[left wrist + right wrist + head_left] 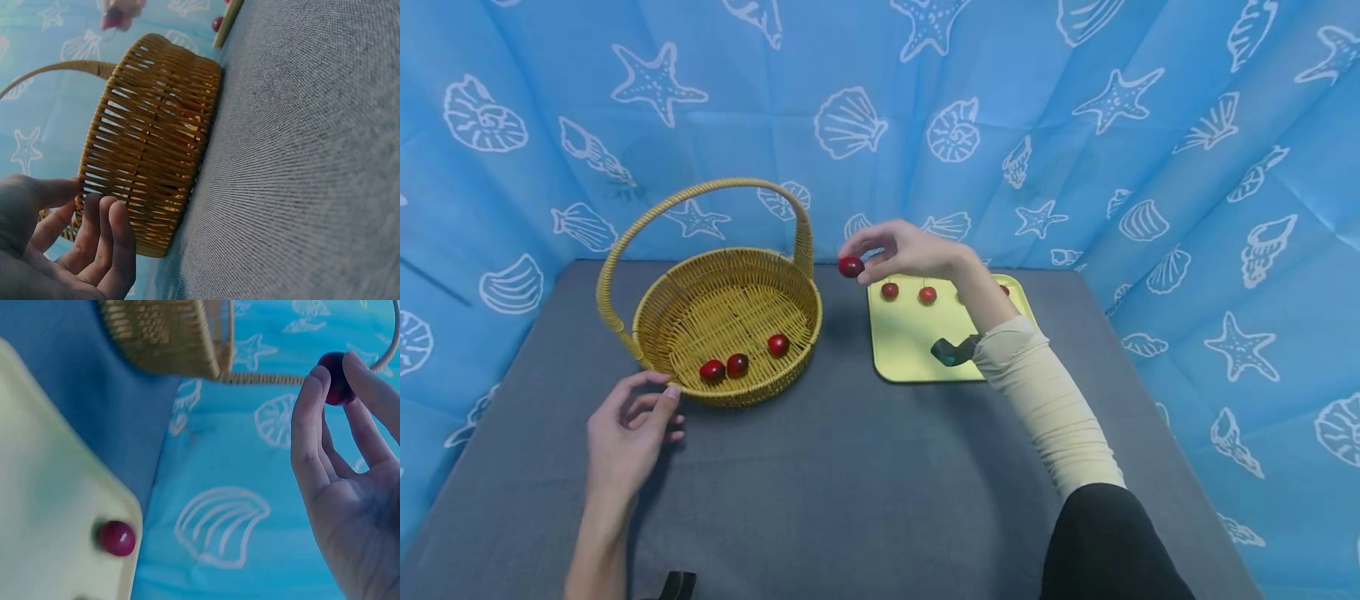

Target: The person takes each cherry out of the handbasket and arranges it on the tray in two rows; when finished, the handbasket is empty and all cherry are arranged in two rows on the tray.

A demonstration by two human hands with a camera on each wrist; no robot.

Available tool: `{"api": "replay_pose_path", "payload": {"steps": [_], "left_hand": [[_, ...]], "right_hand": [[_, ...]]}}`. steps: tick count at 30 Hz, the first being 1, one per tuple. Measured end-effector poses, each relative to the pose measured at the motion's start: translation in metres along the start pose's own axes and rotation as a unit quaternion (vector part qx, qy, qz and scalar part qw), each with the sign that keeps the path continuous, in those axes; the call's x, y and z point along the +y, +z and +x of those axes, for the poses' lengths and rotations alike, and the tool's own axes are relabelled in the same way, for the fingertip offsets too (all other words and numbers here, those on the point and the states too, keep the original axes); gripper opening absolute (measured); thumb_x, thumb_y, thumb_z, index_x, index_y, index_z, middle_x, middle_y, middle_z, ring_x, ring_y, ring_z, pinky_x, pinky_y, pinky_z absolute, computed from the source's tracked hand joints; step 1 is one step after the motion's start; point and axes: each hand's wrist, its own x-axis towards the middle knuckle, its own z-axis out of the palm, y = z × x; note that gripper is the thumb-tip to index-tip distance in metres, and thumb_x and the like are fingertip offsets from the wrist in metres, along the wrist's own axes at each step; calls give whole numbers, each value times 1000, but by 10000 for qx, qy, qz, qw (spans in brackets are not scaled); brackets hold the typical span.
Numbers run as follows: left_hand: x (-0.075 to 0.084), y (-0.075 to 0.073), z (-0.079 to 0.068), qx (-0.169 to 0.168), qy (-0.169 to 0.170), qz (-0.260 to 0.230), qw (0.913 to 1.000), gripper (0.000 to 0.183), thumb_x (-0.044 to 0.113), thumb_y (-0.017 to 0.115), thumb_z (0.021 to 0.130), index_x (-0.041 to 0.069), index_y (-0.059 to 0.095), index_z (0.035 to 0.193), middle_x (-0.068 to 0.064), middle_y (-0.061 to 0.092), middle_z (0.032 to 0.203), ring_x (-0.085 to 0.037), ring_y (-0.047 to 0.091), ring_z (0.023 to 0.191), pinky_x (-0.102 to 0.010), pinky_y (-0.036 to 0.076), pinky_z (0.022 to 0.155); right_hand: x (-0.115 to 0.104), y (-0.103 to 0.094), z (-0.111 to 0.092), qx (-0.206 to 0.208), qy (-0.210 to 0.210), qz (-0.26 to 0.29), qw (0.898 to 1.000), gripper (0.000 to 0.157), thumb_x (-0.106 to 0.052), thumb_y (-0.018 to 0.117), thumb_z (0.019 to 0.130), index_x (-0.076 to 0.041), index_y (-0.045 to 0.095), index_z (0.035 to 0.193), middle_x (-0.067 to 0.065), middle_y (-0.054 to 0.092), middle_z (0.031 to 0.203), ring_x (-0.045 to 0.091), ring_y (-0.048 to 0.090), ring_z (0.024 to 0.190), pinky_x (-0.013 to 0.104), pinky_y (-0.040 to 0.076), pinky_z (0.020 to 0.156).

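A dark red cherry (851,267) is pinched between the thumb and fingertips of my right hand (904,252), raised between the basket and the tray. The right wrist view shows the same cherry (338,379) at the fingertips. My left hand (634,425) pinches the near-left rim of a yellow-brown wicker basket (805,350) with thumb and forefinger. Inside the basket lie a cherry (778,345) to the right and two more, one being a darker cherry (737,365), near the front wall. In the left wrist view, thumb and fingers meet at the rim of the basket (150,144).
A pale yellow tray (917,350) right of the basket bears several cherries along its far side, among them a cherry (927,295); my right forearm hides part of it. The basket's tall handle (700,193) arches up. Behind the grey table (820,492) hangs a blue shell-print curtain (880,75).
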Motion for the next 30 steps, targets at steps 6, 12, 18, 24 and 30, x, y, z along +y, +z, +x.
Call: {"api": "replay_pose_path", "payload": {"steps": [6,12,18,24,30], "left_hand": [[1,0,-2,21,2,53,10000,34,29,69,108,18,63,139,13,73,92,-2,73,77,-21,67,64],[1,-1,-1,-8,-41,67,10000,35,31,69,108,18,62,140,13,73,93,-4,73,78,-21,67,64],[0,-2,0,-137,-122,1,9998,36,32,68,109,19,61,141,16,73,94,-4,74,80,-22,68,66],[0,-3,1,-179,-137,-25,9997,36,32,68,109,19,60,141,16,73,95,-3,74,80,-22,68,66],[0,-2,1,-127,-103,1,9999,36,32,68,108,19,61,141,16,73,94,-3,74,79,-22,68,66]], "right_hand": [[22,-11,-21,433,87,-519,9977,46,-13,78,100,-7,65,144,5,69,144,27,70,129,36,60,112],[43,-9,-39,792,348,-531,9948,43,-16,82,98,-13,70,139,5,73,138,23,70,129,36,57,112],[66,1,-50,856,664,81,9941,42,-7,80,98,-9,68,139,12,70,141,43,73,127,42,63,103],[86,16,-53,754,781,-80,9941,43,-8,80,98,-7,68,139,13,69,143,35,77,120,33,64,102],[100,29,-53,649,719,-524,9939,38,-6,79,97,-4,71,134,16,73,136,30,73,124,28,65,97]]}}
